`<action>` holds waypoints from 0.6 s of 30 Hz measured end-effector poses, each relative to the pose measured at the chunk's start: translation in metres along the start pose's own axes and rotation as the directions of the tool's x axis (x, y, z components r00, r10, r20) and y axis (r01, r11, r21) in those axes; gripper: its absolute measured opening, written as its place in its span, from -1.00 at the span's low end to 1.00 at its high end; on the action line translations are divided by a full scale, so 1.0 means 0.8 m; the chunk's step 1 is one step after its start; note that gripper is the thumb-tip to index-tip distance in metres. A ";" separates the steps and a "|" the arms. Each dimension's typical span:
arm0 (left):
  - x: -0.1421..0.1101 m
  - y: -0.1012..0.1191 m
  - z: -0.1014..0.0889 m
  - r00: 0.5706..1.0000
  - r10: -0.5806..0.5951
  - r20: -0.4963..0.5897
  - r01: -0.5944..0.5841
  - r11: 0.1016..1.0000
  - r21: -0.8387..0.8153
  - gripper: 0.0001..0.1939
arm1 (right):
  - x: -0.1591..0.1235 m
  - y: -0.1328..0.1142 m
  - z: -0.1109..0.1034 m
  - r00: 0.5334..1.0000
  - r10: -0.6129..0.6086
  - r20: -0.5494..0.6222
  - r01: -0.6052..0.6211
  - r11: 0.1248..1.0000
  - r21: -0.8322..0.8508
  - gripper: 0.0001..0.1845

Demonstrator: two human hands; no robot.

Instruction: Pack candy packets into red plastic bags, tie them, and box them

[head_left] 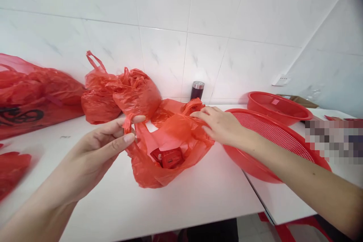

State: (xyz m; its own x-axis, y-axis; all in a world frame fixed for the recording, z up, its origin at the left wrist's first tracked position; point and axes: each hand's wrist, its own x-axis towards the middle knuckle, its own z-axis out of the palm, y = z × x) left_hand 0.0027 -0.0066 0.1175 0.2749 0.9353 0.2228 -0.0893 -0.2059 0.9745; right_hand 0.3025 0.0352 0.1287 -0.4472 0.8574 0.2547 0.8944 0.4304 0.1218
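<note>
A red plastic bag (155, 177) lies mouth-up on the white table in front of me. Small dark-red packets (172, 158) with dark print show inside its opening. My left hand (103, 143) pinches the bag's left handle between thumb and fingers, lifting that side a little. On the far right side of the mouth, my right hand (222, 123) grips the bunched film by the other handle; its fingertips are partly hidden in the folds.
Knotted red bags (137, 94) stand against the tiled wall, beside a large red sack (42, 102). A dark tumbler (197, 90) is behind the bag. Red mesh baskets (272, 136) sit on the right, over the seam between tables. More red plastic (13, 168) lies at the left edge.
</note>
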 end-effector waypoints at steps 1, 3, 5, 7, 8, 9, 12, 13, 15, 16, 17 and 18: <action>-0.001 0.000 -0.001 1.000 -0.002 0.023 0.002 1.000 0.015 -0.84 | 0.004 -0.003 0.011 0.995 -0.099 -0.016 0.098 0.994 -0.049 -0.42; -0.002 0.003 -0.003 1.000 0.002 0.027 -0.003 1.000 0.030 -0.83 | 0.015 -0.005 0.033 0.969 -0.245 0.027 0.247 0.965 -0.093 -0.48; -0.002 0.008 -0.009 0.999 -0.001 -0.041 0.003 0.999 0.035 -0.83 | 0.028 -0.002 0.047 0.963 -0.256 0.082 0.262 0.962 -0.079 -0.66; -0.003 0.012 -0.019 0.990 -0.024 -0.139 0.030 0.999 0.038 -0.82 | 0.040 0.006 0.047 0.976 -0.199 0.091 0.204 0.977 -0.054 -0.73; -0.003 0.014 -0.025 0.982 -0.044 -0.181 0.051 0.998 0.037 -0.81 | 0.045 0.011 0.040 0.979 -0.188 0.077 0.190 0.982 -0.022 -0.75; -0.003 0.016 -0.031 0.974 -0.054 -0.221 0.062 0.998 0.032 -0.81 | 0.049 0.015 0.028 0.981 -0.188 0.053 0.185 0.981 0.061 -0.78; 0.001 0.022 -0.044 0.949 -0.017 -0.316 0.016 1.000 -0.006 -0.82 | 0.056 0.023 -0.021 0.986 -0.097 -0.136 0.159 0.797 0.583 -0.77; 0.003 0.026 -0.045 0.946 0.012 -0.325 -0.018 1.000 -0.014 -0.84 | 0.058 0.023 -0.037 0.982 -0.024 -0.185 0.155 0.655 0.740 -0.74; 0.009 0.033 -0.043 0.944 0.118 -0.309 -0.132 0.991 -0.024 -0.90 | 0.063 0.021 -0.066 0.983 0.067 -0.171 0.121 0.466 0.876 -0.73; 0.013 0.037 -0.040 0.941 0.179 -0.288 -0.196 0.980 -0.031 -0.91 | 0.065 0.020 -0.077 0.989 0.071 -0.128 0.084 0.445 0.891 -0.74; 0.018 0.041 -0.036 0.936 0.235 -0.262 -0.255 0.966 -0.044 -0.92 | 0.068 0.017 -0.085 0.995 0.061 -0.074 0.038 0.454 0.890 -0.76; 0.022 0.045 -0.032 0.934 0.273 -0.232 -0.294 0.954 -0.061 -0.93 | 0.071 0.015 -0.092 0.998 0.054 -0.023 -0.006 0.480 0.877 -0.77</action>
State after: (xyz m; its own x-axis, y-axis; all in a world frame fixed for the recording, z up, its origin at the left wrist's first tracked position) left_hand -0.0199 0.0100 0.1558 0.0105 0.8839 0.4676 -0.2247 -0.4535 0.8625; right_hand 0.2880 0.0684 0.2151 -0.3980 0.8726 0.2832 0.4275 0.4495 -0.7843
